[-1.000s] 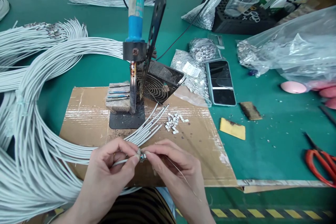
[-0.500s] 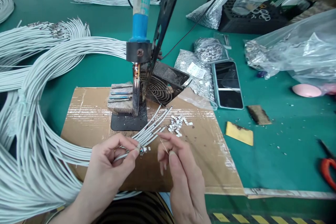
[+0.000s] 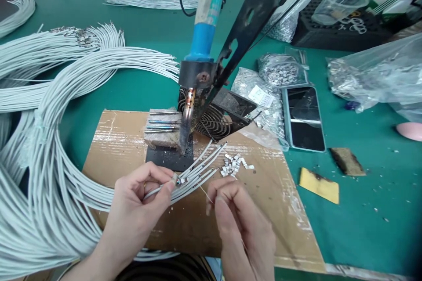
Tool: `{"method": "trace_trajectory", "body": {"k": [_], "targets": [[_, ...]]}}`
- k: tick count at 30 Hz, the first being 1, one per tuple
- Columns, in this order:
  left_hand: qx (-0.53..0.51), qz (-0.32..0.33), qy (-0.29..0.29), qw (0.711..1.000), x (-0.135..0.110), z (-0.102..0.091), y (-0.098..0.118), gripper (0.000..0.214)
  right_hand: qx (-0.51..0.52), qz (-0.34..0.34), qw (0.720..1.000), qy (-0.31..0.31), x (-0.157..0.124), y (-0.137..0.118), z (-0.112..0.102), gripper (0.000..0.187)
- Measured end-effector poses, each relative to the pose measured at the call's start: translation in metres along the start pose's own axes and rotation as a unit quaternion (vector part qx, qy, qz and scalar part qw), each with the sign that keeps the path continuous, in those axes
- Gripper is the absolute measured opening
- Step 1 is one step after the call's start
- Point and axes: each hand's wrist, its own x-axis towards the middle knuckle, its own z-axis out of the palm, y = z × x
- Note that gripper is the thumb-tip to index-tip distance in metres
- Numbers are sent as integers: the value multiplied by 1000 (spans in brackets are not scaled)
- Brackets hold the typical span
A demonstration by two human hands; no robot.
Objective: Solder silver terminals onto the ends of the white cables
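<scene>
Left hand grip pinching grey wires by stripped ends, fanned over cardboard on desk, just near-right of soldering iron tip. Right hand grip curled, seemingly nipping thin strand, too fine to be sure. Risks: fingers or insulation brushing hot tip; loose wires slipping from pinch; hand sweep scattering terminals

Soldering iron stand on cardboard near its far edge; terminals right of it; phone off cardboard's right corner.
</scene>
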Motion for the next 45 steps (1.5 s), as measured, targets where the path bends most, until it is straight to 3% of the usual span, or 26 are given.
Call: {"method": "trace_trajectory", "body": {"k": [5, 12, 22, 45], "targets": [[-19, -2, 21, 1000, 2, 4, 5, 15, 39, -26, 999, -21, 6, -1, 6, 17], [-7, 11, -18, 1000, 9, 0, 4, 16, 35, -13, 999, -4, 10, -2, 12, 19], [14, 24, 6, 1000, 15, 7, 11, 15, 77, 41, 996, -4, 21, -5, 13, 21], [26, 47, 19, 998, 25, 13, 17, 14, 83, 51, 995, 15, 31, -7, 14, 21]]}}
